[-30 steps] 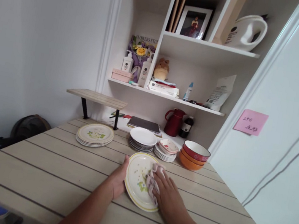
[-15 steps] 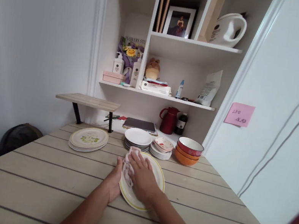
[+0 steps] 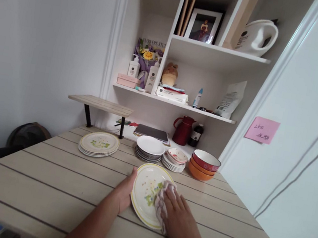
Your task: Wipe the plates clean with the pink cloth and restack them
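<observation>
From the head view, my left hand (image 3: 125, 191): curled round the left rim of the flowered plate (image 3: 144, 186), thumb at the edge; the fingers underneath are hidden.
My right hand (image 3: 180, 217): nearly flat, fingers stretched over the crumpled cloth (image 3: 161, 203) on the plate's right side; whether they pinch a fold, I can't tell.
Flowered plate: in front of me over the table (image 3: 74, 182), between my hands; I can't tell whether its underside touches the wood.
Slip risk: a hard push from my right could twist the rim out of my left hand, which seems its main hold.
Knock risk: lifting or swinging the far edge could clip the white plates (image 3: 151, 145) or small dishes (image 3: 176, 155) just behind.
Right side: stacked bowls (image 3: 204, 166), toppling if bumped.
Left side: a pile of flowered plates (image 3: 99, 144), near the raised shelf (image 3: 101, 104) and its black legs (image 3: 122, 127).
</observation>
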The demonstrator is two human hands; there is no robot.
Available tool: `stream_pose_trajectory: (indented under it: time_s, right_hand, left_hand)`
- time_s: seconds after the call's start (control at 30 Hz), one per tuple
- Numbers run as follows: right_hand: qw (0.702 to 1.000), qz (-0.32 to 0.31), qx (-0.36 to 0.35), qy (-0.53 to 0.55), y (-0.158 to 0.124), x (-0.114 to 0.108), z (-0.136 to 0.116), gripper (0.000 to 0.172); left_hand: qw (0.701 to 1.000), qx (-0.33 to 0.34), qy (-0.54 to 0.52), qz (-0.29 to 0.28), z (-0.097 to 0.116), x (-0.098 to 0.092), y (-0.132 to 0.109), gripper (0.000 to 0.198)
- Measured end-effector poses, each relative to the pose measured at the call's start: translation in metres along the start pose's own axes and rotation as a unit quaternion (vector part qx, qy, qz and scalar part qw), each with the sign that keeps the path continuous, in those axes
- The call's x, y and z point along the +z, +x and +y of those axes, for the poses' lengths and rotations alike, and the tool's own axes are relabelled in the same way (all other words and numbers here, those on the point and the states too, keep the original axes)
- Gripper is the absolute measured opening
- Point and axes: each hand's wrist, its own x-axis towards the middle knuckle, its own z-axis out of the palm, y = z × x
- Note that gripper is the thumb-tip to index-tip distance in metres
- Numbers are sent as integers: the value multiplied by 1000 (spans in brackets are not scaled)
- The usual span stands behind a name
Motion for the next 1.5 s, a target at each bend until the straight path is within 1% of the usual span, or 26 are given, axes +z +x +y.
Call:
stream_pose_trajectory:
  time_s: [0.07,0.1,0.13,0.23,0.33,0.4,0.47,0.57,0.63,0.67,0.73,0.83,0.9,0.97,1.03,1.07,1.13,1.2,1.23,1.33,1.37,1.4,1.43,1.5]
  right_hand:
    - [997,-16,-66,24,-2,-9,-18,50]
    - [996,-27,-79,38,2,-13,-26,52]
    - [995,-30,-76,51,8,-18,-34,54]
    - [990,-30,-98,94,39,-27,-47,59]
    - [991,-33,-83,104,76,-27,-44,61]
    - [994,-25,-57,92,95,-22,-37,59]
    - [997,-12,-20,79,105,-15,-30,58]
    - [996,8,59,69,104,-3,-17,55]
    - [991,15,119,60,94,4,-6,51]
    - [989,13,138,54,88,6,0,49]
    - [986,4,159,46,77,8,11,44]
    - [985,-16,161,58,68,3,22,39]
    - [984,-24,154,83,67,-3,21,37]
    - [983,-19,138,118,69,-10,14,35]
    - [980,-6,94,176,71,-15,2,35]
    - [974,-4,57,219,72,-17,-5,37]
    - [947,-10,-31,320,72,-23,-19,41]
    - [904,-26,-107,412,72,-29,-28,44]
    - [883,-39,-134,448,71,-33,-30,44]
    - [827,-109,-193,517,68,-45,-22,38]
    - [815,-134,-201,526,66,-48,-15,36]
    - [813,-153,-198,526,64,-49,-7,34]
    - [821,-161,-182,517,63,-49,2,33]
    - [859,-150,-121,474,60,-45,19,32]
  left_hand:
    - [1000,-12,-5,-17,0,-1,0,76]
    - [1000,-19,-8,-22,1,-2,0,80]
    - [999,-25,-11,-20,2,-3,0,84]
    - [999,-29,-16,11,4,-4,-1,88]
    - [998,14,-37,40,5,-1,0,79]
    - [997,47,-50,42,4,2,0,73]
    - [997,49,-48,34,2,4,1,72]
    - [999,25,-25,12,0,3,1,73]
    - [1000,17,-11,5,-1,1,1,71]
    - [1000,17,-5,6,-1,0,1,70]
    - [1000,20,3,15,-1,-2,1,68]
    - [999,37,5,30,-1,-4,1,65]
    - [998,42,3,36,-1,-4,1,64]
    - [998,48,-2,40,0,-3,1,63]
    - [998,58,-10,36,1,-4,1,59]
    - [998,59,-14,34,1,-4,1,58]
    - [998,49,-15,38,3,-6,0,57]
    - [998,26,-7,53,4,-8,-2,61]
    - [998,12,-4,56,4,-9,-2,64]
    - [999,-20,-15,27,4,-11,-3,74]
    - [1000,-17,-22,13,4,-12,-2,76]
    - [1000,-7,-27,2,3,-13,0,76]
    - [999,8,-31,-5,2,-15,1,75]
    - [999,38,-32,-11,1,-20,6,70]
